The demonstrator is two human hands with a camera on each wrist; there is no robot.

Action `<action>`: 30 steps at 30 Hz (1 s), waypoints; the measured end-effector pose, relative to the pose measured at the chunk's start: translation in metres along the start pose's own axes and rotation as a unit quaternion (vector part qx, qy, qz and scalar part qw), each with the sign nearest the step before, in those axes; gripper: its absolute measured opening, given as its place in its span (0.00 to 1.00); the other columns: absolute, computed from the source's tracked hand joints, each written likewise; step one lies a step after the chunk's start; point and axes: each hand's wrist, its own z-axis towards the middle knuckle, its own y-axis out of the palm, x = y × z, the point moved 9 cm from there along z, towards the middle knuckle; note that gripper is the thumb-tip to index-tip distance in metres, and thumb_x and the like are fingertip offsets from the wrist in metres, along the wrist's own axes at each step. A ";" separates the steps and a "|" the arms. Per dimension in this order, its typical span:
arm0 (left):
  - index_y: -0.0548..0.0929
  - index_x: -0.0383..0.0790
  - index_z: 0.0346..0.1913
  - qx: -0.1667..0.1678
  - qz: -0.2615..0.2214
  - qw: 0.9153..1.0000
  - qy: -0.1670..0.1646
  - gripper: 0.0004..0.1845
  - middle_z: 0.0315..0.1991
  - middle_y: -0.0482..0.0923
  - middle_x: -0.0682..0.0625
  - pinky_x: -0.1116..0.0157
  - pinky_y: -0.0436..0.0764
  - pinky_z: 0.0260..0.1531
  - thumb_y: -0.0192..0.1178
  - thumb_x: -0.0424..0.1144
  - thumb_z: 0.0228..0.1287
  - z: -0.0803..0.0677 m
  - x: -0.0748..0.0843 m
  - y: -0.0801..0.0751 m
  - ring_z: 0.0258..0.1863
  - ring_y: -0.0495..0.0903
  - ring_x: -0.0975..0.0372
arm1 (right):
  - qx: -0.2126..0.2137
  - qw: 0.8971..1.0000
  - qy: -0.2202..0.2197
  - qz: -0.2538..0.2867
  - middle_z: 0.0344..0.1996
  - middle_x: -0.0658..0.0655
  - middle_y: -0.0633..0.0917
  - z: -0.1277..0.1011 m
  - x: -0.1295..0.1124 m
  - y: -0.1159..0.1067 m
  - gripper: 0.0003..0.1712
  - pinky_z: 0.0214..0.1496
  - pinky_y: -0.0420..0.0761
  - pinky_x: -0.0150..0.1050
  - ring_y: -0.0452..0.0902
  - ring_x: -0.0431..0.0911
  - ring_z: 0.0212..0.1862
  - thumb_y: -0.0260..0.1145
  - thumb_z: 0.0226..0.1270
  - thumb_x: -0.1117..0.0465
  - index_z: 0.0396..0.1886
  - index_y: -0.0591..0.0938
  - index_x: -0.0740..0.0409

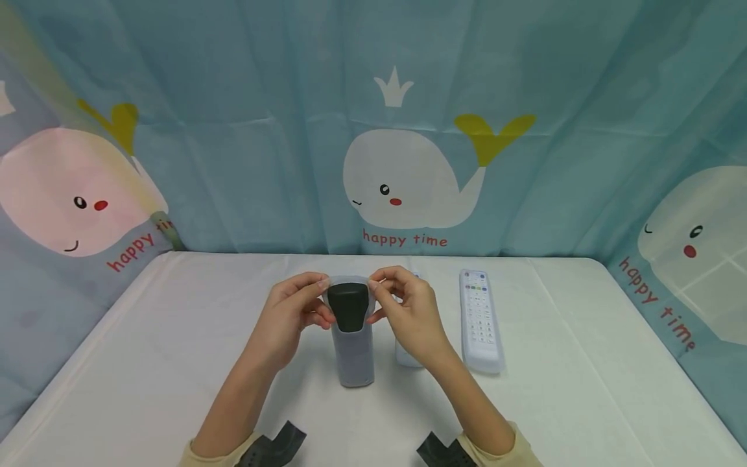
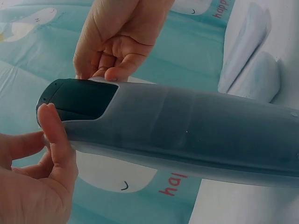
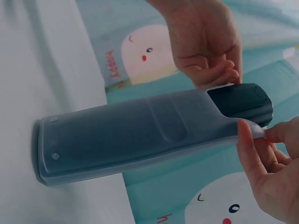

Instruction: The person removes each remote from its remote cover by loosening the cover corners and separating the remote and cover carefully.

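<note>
While I hold the dark remote [image 1: 348,307] up over the middle of the table [image 1: 146,363], its top end shows through the U-shaped mouth of a translucent cover [image 1: 353,360], and the rest of it sits inside. My left hand [image 1: 290,316] pinches the cover at the left edge of the mouth; my right hand [image 1: 411,316] pinches the opposite edge, so the bare end lies between my fingertips. The cover's lower end points down at the white surface; whether it touches I cannot tell for sure. Room is tighter on my right: one pale remote [image 1: 408,356] lies just behind that hand, partly hidden by it, and a button-side-up remote [image 1: 480,321] lies next to it, with a strip of tabletop between. Past that, white surface runs to the right edge. On my left, tabletop stretches from my wrist to the slanting side edge. Ahead, the far edge meets a teal curtain [image 1: 245,181].
</note>
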 end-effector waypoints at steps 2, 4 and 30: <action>0.78 0.22 0.51 0.000 -0.006 1.000 -0.004 0.14 0.28 0.79 0.50 0.71 0.84 0.30 0.51 0.34 0.82 0.001 -0.002 0.000 0.22 0.80 0.64 | -0.001 1.000 0.001 0.001 0.30 0.66 0.83 0.000 0.001 0.000 0.07 0.33 0.91 0.42 0.82 0.46 0.32 0.63 0.78 0.70 0.48 0.81 0.72; 0.78 0.23 0.51 -0.001 -0.015 1.000 -0.009 0.13 0.29 0.79 0.50 0.72 0.84 0.30 0.51 0.34 0.82 0.002 -0.006 0.000 0.22 0.79 0.64 | -0.001 1.000 0.003 0.002 0.30 0.68 0.83 0.000 0.002 0.000 0.07 0.33 0.90 0.40 0.82 0.46 0.32 0.63 0.78 0.70 0.48 0.81 0.73; 0.75 0.26 0.60 -0.008 -0.002 1.000 -0.005 0.16 0.42 0.74 0.48 0.71 0.84 0.33 0.49 0.38 0.85 0.008 -0.025 -0.001 0.26 0.78 0.64 | 0.016 0.998 0.044 0.045 0.38 0.65 0.86 0.008 0.025 -0.002 0.07 0.35 0.89 0.34 0.82 0.47 0.35 0.62 0.78 0.71 0.48 0.82 0.73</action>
